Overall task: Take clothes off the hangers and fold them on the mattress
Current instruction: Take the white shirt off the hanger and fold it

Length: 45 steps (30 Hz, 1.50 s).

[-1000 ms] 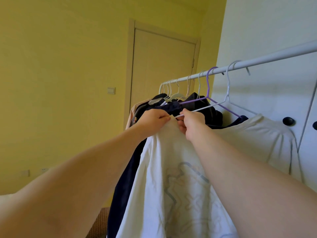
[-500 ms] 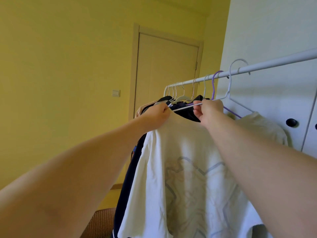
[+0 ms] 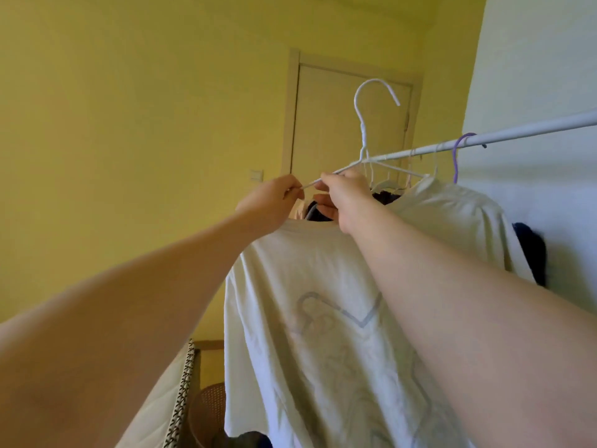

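A white T-shirt [image 3: 323,318] with a faint grey print hangs from a white wire hanger [image 3: 363,130]. The hanger's hook is lifted clear above the white clothes rail [image 3: 517,132]. My left hand [image 3: 274,198] pinches the hanger's left tip, which sticks out of the shirt's neck. My right hand [image 3: 345,198] grips the collar and the hanger wire just to the right. The shirt's right shoulder still drapes over the hanger's other arm. Dark clothes [image 3: 384,197] hang on the rail behind my hands. A mattress edge [image 3: 181,392] shows at the lower left.
A purple hanger [image 3: 457,156] and several white hangers stay on the rail. A closed door [image 3: 339,130] stands in the yellow wall ahead. A white wardrobe [image 3: 533,76] rises behind the rail at right. A brown wicker basket [image 3: 206,412] sits on the floor below.
The white hanger has come up off the rail with the shirt on it and moved left. Its left tip has slipped out of the neck opening, and my left hand now pinches it.
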Each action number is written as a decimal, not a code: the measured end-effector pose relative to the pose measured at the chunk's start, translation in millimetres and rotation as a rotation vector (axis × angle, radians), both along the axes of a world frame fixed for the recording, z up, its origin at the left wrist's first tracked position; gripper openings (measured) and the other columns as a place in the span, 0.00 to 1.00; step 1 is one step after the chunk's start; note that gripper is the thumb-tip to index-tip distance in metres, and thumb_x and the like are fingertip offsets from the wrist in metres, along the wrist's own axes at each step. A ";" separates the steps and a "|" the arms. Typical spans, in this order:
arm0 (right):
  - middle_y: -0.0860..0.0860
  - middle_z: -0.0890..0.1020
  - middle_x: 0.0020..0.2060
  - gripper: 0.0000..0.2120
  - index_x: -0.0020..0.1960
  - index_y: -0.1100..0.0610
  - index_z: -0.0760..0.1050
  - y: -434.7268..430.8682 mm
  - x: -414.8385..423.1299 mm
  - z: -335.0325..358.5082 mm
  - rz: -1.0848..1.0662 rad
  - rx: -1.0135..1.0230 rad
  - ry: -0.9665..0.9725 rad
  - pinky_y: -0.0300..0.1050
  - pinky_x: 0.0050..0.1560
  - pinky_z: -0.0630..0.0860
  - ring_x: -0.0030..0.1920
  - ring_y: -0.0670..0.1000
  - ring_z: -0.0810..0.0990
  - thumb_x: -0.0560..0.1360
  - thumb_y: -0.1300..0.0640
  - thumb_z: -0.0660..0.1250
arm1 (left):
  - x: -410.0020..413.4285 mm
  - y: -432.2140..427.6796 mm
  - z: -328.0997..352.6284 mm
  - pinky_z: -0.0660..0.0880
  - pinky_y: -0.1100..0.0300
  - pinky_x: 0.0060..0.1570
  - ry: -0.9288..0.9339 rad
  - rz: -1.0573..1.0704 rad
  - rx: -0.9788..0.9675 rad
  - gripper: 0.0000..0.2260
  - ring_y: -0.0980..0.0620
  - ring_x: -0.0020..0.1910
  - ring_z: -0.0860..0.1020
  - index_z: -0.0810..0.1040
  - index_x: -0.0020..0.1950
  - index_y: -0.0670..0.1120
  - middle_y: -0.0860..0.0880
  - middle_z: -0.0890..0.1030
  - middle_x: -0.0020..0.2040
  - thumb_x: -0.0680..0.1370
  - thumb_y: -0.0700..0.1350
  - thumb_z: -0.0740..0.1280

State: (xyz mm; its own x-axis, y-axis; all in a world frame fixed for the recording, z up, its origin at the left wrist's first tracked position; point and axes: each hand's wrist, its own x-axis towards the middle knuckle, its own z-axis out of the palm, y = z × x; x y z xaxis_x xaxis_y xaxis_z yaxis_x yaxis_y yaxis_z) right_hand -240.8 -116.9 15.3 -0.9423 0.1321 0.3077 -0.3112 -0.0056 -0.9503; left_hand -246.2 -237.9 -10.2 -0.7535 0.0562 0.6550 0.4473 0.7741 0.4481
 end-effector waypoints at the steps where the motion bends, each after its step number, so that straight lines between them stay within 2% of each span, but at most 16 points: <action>1: 0.50 0.75 0.34 0.11 0.39 0.57 0.68 -14.2 3.0 -3.6 0.025 0.015 -0.022 0.39 0.30 0.70 0.29 0.47 0.72 0.80 0.61 0.58 | 6.3 -16.1 -3.8 0.66 0.59 0.38 -0.023 0.017 0.012 0.10 0.48 0.38 0.72 0.77 0.48 0.48 0.51 0.72 0.33 0.81 0.43 0.56; 4: 0.50 0.76 0.33 0.08 0.41 0.58 0.71 -63.0 13.8 -15.7 0.120 0.043 -0.101 0.39 0.28 0.69 0.28 0.47 0.73 0.79 0.60 0.58 | 27.8 -69.6 -14.4 0.67 0.59 0.36 -0.073 0.102 0.028 0.10 0.47 0.40 0.73 0.76 0.45 0.49 0.49 0.75 0.38 0.80 0.42 0.56; 9: 0.50 0.77 0.31 0.09 0.38 0.56 0.70 -143.4 38.1 -37.9 0.277 0.093 -0.171 0.38 0.28 0.69 0.28 0.48 0.73 0.77 0.61 0.59 | 72.6 -153.0 -30.3 0.65 0.61 0.32 -0.147 0.264 0.039 0.11 0.50 0.38 0.71 0.76 0.45 0.50 0.55 0.73 0.35 0.80 0.42 0.56; 13: 0.51 0.77 0.30 0.09 0.35 0.56 0.72 -195.6 57.7 -58.4 0.301 0.268 -0.074 0.37 0.29 0.69 0.27 0.49 0.72 0.74 0.60 0.61 | 113.2 -215.1 -41.6 0.65 0.61 0.32 -0.217 0.333 0.082 0.11 0.52 0.35 0.69 0.77 0.47 0.49 0.52 0.73 0.38 0.80 0.42 0.56; 16: 0.49 0.77 0.28 0.13 0.32 0.56 0.73 -237.8 70.4 -78.6 0.354 0.327 -0.017 0.37 0.29 0.68 0.26 0.47 0.72 0.75 0.55 0.63 | 142.8 -261.0 -50.7 0.63 0.63 0.32 -0.326 0.383 0.103 0.08 0.54 0.34 0.68 0.75 0.46 0.48 0.53 0.71 0.37 0.81 0.43 0.57; 20: 0.49 0.77 0.27 0.19 0.29 0.55 0.73 -291.1 83.0 -96.6 0.411 0.416 0.069 0.43 0.37 0.72 0.28 0.48 0.73 0.77 0.52 0.61 | 178.7 -316.7 -65.2 0.60 0.61 0.29 -0.390 0.536 0.168 0.11 0.54 0.30 0.65 0.73 0.37 0.48 0.51 0.69 0.33 0.79 0.50 0.63; 22: 0.50 0.78 0.31 0.16 0.32 0.55 0.72 -312.3 84.3 -100.3 0.361 0.440 0.154 0.47 0.40 0.72 0.34 0.53 0.75 0.77 0.51 0.62 | 196.9 -341.4 -70.1 0.61 0.61 0.30 -0.379 0.618 0.212 0.12 0.53 0.31 0.66 0.73 0.36 0.49 0.50 0.71 0.34 0.78 0.51 0.64; 24: 0.52 0.79 0.42 0.12 0.41 0.54 0.72 -328.0 85.0 -103.0 0.257 0.512 0.243 0.45 0.43 0.69 0.45 0.56 0.76 0.75 0.46 0.65 | 213.8 -358.7 -71.3 0.62 0.60 0.32 -0.354 0.658 0.256 0.11 0.53 0.33 0.67 0.74 0.37 0.49 0.49 0.72 0.36 0.78 0.50 0.64; 26: 0.52 0.77 0.55 0.16 0.54 0.53 0.73 -344.1 84.8 -105.5 0.194 0.630 0.329 0.47 0.55 0.66 0.58 0.56 0.72 0.74 0.42 0.65 | 231.1 -371.2 -68.7 0.62 0.61 0.32 -0.314 0.712 0.274 0.10 0.54 0.33 0.67 0.75 0.38 0.48 0.50 0.71 0.35 0.78 0.48 0.65; 28: 0.52 0.74 0.60 0.18 0.60 0.50 0.72 -356.7 82.9 -108.2 0.173 0.800 0.367 0.51 0.63 0.61 0.64 0.56 0.68 0.74 0.42 0.64 | 247.4 -380.3 -64.5 0.61 0.64 0.29 -0.268 0.769 0.298 0.10 0.55 0.31 0.66 0.75 0.38 0.48 0.51 0.71 0.33 0.78 0.47 0.65; 30: 0.52 0.76 0.60 0.13 0.59 0.49 0.73 -369.3 79.0 -109.5 0.191 0.873 0.339 0.52 0.63 0.60 0.64 0.57 0.68 0.77 0.46 0.60 | 265.2 -389.9 -60.6 0.61 0.64 0.29 -0.230 0.839 0.316 0.10 0.55 0.31 0.66 0.75 0.37 0.49 0.51 0.71 0.33 0.78 0.46 0.65; 33: 0.54 0.80 0.54 0.09 0.51 0.52 0.75 -387.9 75.4 -111.6 0.304 0.803 0.375 0.50 0.57 0.64 0.58 0.58 0.73 0.80 0.53 0.56 | 287.1 -403.4 -63.6 0.62 0.63 0.30 -0.191 0.933 0.322 0.10 0.54 0.31 0.66 0.76 0.37 0.49 0.50 0.73 0.35 0.78 0.47 0.65; 37: 0.54 0.82 0.49 0.09 0.48 0.54 0.77 -415.4 93.9 -122.0 0.522 0.720 0.482 0.48 0.54 0.67 0.53 0.58 0.77 0.80 0.55 0.59 | 282.3 -400.3 -77.1 0.65 0.61 0.33 -0.179 1.018 0.203 0.07 0.52 0.32 0.69 0.76 0.44 0.50 0.51 0.74 0.36 0.78 0.52 0.65; 40: 0.53 0.83 0.43 0.08 0.47 0.58 0.79 -430.7 107.2 -131.8 0.676 0.650 0.503 0.47 0.51 0.73 0.49 0.56 0.79 0.78 0.54 0.64 | 264.3 -391.4 -82.8 0.66 0.60 0.35 -0.081 1.055 0.255 0.10 0.51 0.34 0.71 0.76 0.44 0.49 0.53 0.74 0.34 0.78 0.54 0.63; 42: 0.47 0.80 0.37 0.07 0.45 0.56 0.78 -431.2 108.8 -133.2 0.770 0.601 0.452 0.43 0.47 0.69 0.45 0.53 0.77 0.75 0.52 0.68 | 263.0 -395.1 -87.3 0.66 0.59 0.36 -0.015 1.120 0.333 0.11 0.49 0.34 0.71 0.77 0.43 0.49 0.53 0.75 0.33 0.78 0.55 0.63; 45: 0.44 0.79 0.47 0.14 0.52 0.48 0.76 -427.4 97.8 -136.8 0.802 0.803 0.433 0.47 0.55 0.60 0.54 0.51 0.74 0.74 0.39 0.64 | 269.7 -405.8 -95.3 0.65 0.59 0.38 0.013 1.141 0.440 0.12 0.49 0.35 0.70 0.75 0.37 0.50 0.53 0.75 0.31 0.78 0.54 0.64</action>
State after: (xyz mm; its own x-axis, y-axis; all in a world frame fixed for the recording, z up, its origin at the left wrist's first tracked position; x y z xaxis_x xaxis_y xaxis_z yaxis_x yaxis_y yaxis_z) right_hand -143.1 -544.3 -121.5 -0.4678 -0.8142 0.3439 -0.7823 0.2003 -0.5898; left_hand 23.4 -643.7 -105.5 -0.2190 -0.8607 0.4596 -0.3824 0.5090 0.7712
